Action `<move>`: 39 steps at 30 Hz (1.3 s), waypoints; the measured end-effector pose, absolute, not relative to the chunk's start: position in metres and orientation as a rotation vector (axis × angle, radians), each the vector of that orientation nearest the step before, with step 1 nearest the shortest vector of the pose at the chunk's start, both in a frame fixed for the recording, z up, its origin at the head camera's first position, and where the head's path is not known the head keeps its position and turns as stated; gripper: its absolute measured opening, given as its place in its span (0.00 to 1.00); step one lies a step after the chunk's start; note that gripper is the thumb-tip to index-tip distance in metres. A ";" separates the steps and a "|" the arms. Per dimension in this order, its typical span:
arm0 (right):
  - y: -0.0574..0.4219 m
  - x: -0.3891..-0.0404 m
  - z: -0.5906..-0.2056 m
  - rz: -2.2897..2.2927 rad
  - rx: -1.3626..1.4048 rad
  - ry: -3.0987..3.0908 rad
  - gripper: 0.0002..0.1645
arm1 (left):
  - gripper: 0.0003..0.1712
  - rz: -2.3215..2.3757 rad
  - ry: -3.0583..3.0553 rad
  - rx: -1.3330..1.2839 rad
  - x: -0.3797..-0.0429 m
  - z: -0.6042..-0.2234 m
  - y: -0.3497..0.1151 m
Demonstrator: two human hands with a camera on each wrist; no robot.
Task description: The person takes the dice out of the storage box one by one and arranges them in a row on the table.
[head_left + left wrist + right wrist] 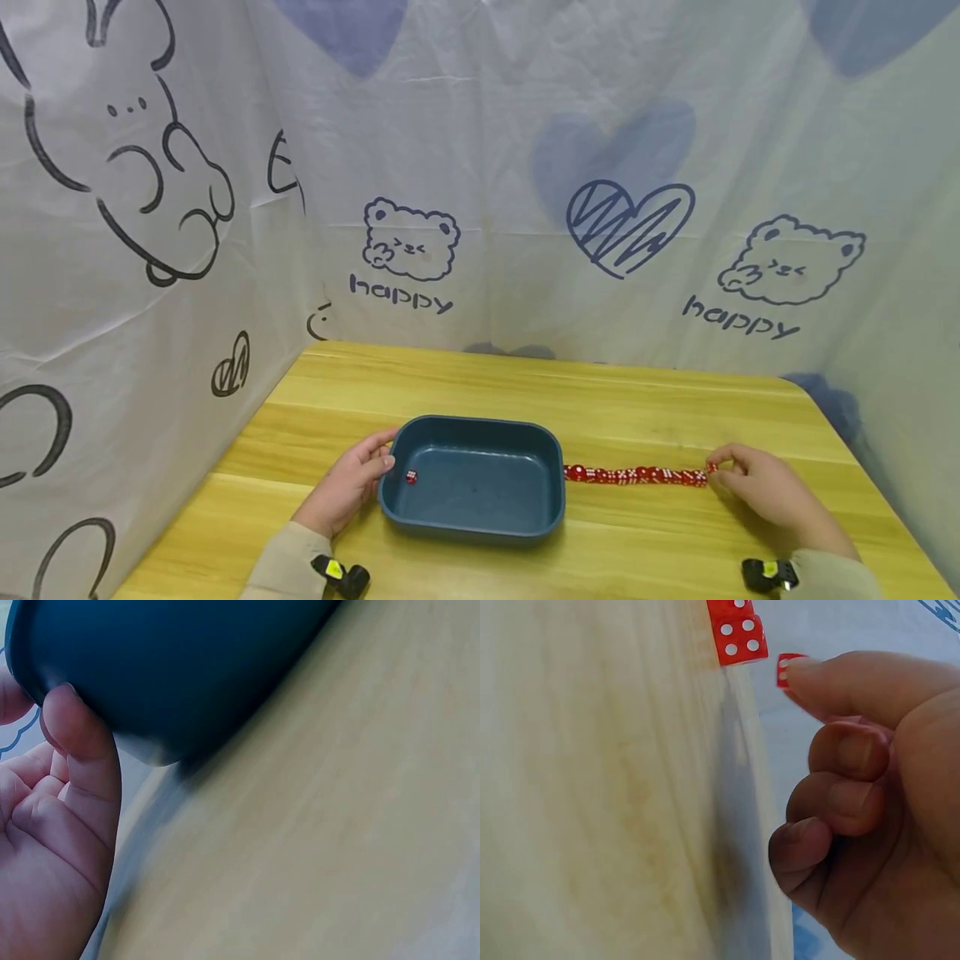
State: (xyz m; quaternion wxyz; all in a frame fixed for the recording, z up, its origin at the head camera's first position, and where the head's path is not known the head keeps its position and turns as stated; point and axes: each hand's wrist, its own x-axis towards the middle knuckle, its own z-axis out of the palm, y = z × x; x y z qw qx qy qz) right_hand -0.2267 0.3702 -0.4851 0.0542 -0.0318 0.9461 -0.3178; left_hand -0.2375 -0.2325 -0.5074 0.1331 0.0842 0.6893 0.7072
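Observation:
A dark teal plastic box (472,532) stands on the table, with one red die (411,477) inside near its left end. My left hand (352,482) grips the box's left rim, thumb on the near side, as the left wrist view also shows. From the box's right side a row of red dice (637,476) with white pips runs rightward. At the row's right end my right hand (772,492) pinches a single red die (783,670) between thumb and forefinger. In the right wrist view that die is apart from the last die (741,641) of the row; the other fingers are curled.
The wood-grain table (615,567) is bounded by a hanging white cloth (495,300) printed with bears and hearts at the back, left and right. A black wrist strap with a small camera (341,575) sits on each sleeve.

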 end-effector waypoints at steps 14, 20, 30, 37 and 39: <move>0.376 -0.234 -0.494 -0.905 -0.099 2.807 0.16 | 0.33 2.060 2.004 0.236 -0.237 -0.511 -0.231; 0.377 -0.235 -0.494 -0.854 -0.128 2.818 0.14 | 0.33 2.056 1.997 0.239 -0.237 -0.511 -0.229; 0.373 -0.235 -0.490 -0.858 -0.142 2.816 0.13 | 0.33 2.064 1.989 0.286 -0.241 -0.508 -0.231; 0.372 -0.234 -0.492 -0.860 -0.115 2.808 0.16 | 0.32 2.069 1.989 0.265 -0.241 -0.510 -0.232; 0.371 -0.233 -0.490 -0.882 -0.106 2.802 0.18 | 0.33 2.070 1.987 0.262 -0.241 -0.510 -0.232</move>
